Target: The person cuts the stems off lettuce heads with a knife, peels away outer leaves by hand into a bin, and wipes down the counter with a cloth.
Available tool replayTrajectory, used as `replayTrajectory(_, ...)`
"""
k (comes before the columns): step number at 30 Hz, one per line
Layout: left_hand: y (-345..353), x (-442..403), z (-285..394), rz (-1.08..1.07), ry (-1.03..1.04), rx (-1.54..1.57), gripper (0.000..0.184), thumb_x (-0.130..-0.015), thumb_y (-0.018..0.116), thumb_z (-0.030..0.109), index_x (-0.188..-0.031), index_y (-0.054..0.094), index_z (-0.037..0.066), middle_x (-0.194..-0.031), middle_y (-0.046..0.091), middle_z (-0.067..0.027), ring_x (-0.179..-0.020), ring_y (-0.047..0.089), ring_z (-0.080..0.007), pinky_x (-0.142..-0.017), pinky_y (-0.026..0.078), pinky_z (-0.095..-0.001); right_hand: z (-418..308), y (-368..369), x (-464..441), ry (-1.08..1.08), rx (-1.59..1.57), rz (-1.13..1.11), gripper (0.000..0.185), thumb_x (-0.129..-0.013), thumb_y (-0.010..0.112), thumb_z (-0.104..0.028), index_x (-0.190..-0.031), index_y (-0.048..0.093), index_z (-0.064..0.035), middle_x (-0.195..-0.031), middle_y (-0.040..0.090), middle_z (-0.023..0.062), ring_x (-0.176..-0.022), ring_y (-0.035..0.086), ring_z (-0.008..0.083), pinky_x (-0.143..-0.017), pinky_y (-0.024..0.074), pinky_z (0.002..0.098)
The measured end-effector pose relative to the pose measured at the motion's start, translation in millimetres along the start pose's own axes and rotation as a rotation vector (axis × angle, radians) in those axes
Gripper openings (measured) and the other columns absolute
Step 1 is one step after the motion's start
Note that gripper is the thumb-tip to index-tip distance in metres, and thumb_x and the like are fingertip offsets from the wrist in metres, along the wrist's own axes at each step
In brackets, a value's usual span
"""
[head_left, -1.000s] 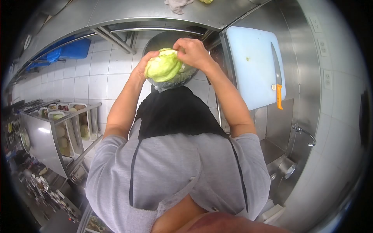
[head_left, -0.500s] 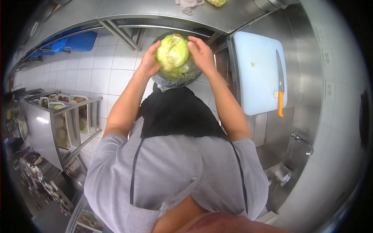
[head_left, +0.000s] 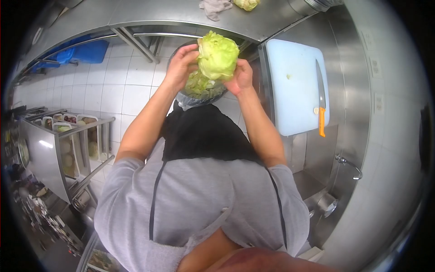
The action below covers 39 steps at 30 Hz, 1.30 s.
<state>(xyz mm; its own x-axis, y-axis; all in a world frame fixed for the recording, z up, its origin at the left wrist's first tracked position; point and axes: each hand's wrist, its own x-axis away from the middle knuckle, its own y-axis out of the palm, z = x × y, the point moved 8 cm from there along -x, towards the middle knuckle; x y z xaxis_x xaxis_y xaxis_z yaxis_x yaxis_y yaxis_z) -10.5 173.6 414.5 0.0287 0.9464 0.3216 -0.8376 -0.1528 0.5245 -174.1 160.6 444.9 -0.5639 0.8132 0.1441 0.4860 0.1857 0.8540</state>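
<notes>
A pale green lettuce head is up between my hands, above a round bin lined with a plastic bag. Loose lettuce leaves lie in the bin. My right hand holds the lettuce from its lower right, with the thumb against its side. My left hand is at the left side of the lettuce, its fingers apart; whether the fingertips touch the leaves is hard to tell.
A white cutting board at the right bears a knife with an orange handle. On the steel counter lie a cloth and another lettuce. Food containers stand in a rack at the left.
The lettuce has turned and moved up and right. My right hand has shifted lower, under its side. My left hand has opened away from it, and more leaves in the bin show.
</notes>
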Motion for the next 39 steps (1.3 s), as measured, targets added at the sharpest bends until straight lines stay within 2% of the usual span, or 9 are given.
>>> replayTrajectory(3, 31.8, 9.9, -3.5, -0.143, -0.027, 0.269, 0.050, -0.098, 0.060, 0.021, -0.145, 0.046, 0.011, -0.137, 0.056, -0.0090, -0.129, 0.053, -0.0237, -0.105, 0.047, -0.0435, 11.3, -11.1, -6.1, 0.035, -0.127, 0.069, 0.047, -0.099, 0.048, -0.026, -0.137, 0.055, -0.0011, -0.137, 0.060, 0.0157, -0.127, 0.057, 0.0281, -0.108, 0.0455, 0.0452)
replayTrajectory(9, 38.6, 17.7, 6.3, -0.212, 0.012, 0.363, 0.060, -0.096, 0.064, 0.015, -0.150, 0.038, 0.010, -0.141, 0.053, -0.0107, -0.130, 0.054, -0.0260, -0.109, 0.047, -0.0437, -25.6, -9.7, -3.7, -0.345, 0.758, 0.416, 0.034, -0.104, 0.046, -0.017, -0.130, 0.061, -0.0001, -0.125, 0.064, 0.0116, -0.112, 0.062, 0.0195, -0.098, 0.0491, 0.0335)
replayTrajectory(12, 26.7, 15.6, 9.9, -0.135, 0.083, 0.284, 0.060, -0.093, 0.069, 0.009, -0.146, 0.041, 0.010, -0.137, 0.055, -0.0116, -0.128, 0.055, -0.0254, -0.106, 0.049, -0.0422, -45.1, 3.4, 4.8, -0.427, 0.797, 0.417, 0.034, -0.100, 0.058, -0.018, -0.129, 0.062, -0.0012, -0.120, 0.065, 0.0114, -0.106, 0.062, 0.0185, -0.092, 0.0516, 0.0328)
replayTrajectory(15, 25.8, 17.4, 16.9, -0.111, 0.095, 0.228, 0.060, -0.090, 0.073, 0.006, -0.142, 0.044, 0.009, -0.132, 0.057, -0.0113, -0.126, 0.056, -0.0245, -0.104, 0.050, -0.0414, -52.4, 36.7, 7.2, -0.497, 1.250, 0.307, 0.044, -0.093, 0.070, -0.016, -0.134, 0.059, -0.0028, -0.123, 0.064, 0.0107, -0.104, 0.063, 0.0140, -0.091, 0.0523, 0.0329)
replayTrajectory(18, 27.6, 16.4, 17.9, -0.131, 0.124, 0.129, 0.062, -0.091, 0.073, 0.019, -0.144, 0.044, 0.007, -0.137, 0.057, -0.0130, -0.128, 0.056, -0.0264, -0.107, 0.048, -0.0436, -49.5, 34.1, 3.7, -0.534, 1.340, 0.254, 0.044, -0.085, 0.077, -0.008, -0.127, 0.064, -0.0003, -0.116, 0.066, 0.0109, -0.096, 0.064, 0.0126, -0.080, 0.0550, 0.0273)
replayTrajectory(24, 37.7, 23.9, 15.6, -0.297, -0.063, 0.493, 0.079, -0.087, 0.068, 0.043, -0.151, 0.040, 0.004, -0.148, 0.051, -0.0149, -0.133, 0.052, -0.0300, -0.114, 0.040, -0.0475, -47.4, 23.6, 0.1, -0.470, 1.230, 0.285, 0.037, -0.086, 0.075, -0.006, -0.122, 0.067, 0.0004, -0.098, 0.070, 0.0065, -0.087, 0.066, 0.0126, -0.076, 0.0557, 0.0267)
replayTrajectory(28, 35.2, 19.1, 7.8, -0.333, -0.089, 0.467, 0.078, -0.087, 0.067, 0.035, -0.153, 0.037, 0.006, -0.149, 0.049, -0.0142, -0.134, 0.052, -0.0300, -0.114, 0.040, -0.0475, -54.4, 45.1, 7.5, -0.502, 1.487, 0.251, 0.033, -0.087, 0.073, -0.007, -0.119, 0.070, -0.0028, -0.100, 0.070, 0.0076, -0.083, 0.067, 0.0142, -0.074, 0.0558, 0.0279)
replayTrajectory(31, 43.5, 24.3, 19.6, -0.404, -0.014, 0.394, 0.079, -0.086, 0.068, 0.027, -0.155, 0.034, 0.007, -0.149, 0.048, -0.0140, -0.135, 0.050, -0.0296, -0.114, 0.041, -0.0463, -68.2, 73.4, 21.0, -0.860, 1.725, 0.297, 0.030, -0.088, 0.071, -0.007, -0.118, 0.072, -0.0050, -0.104, 0.068, 0.0090, -0.082, 0.068, 0.0159, -0.074, 0.0557, 0.0283)
replayTrajectory(39, 55.1, 22.5, 34.4, -0.276, -0.007, 0.054, 0.085, -0.080, 0.070, 0.001, -0.155, 0.032, 0.008, -0.141, 0.051, -0.0118, -0.132, 0.051, -0.0239, -0.110, 0.044, -0.0390, -55.1, 120.2, 12.3, -0.557, 1.775, -0.044, 0.046, -0.083, 0.069, -0.013, -0.128, 0.067, -0.0192, -0.106, 0.062, 0.0141, -0.093, 0.066, 0.0332, -0.082, 0.0549, 0.0433)
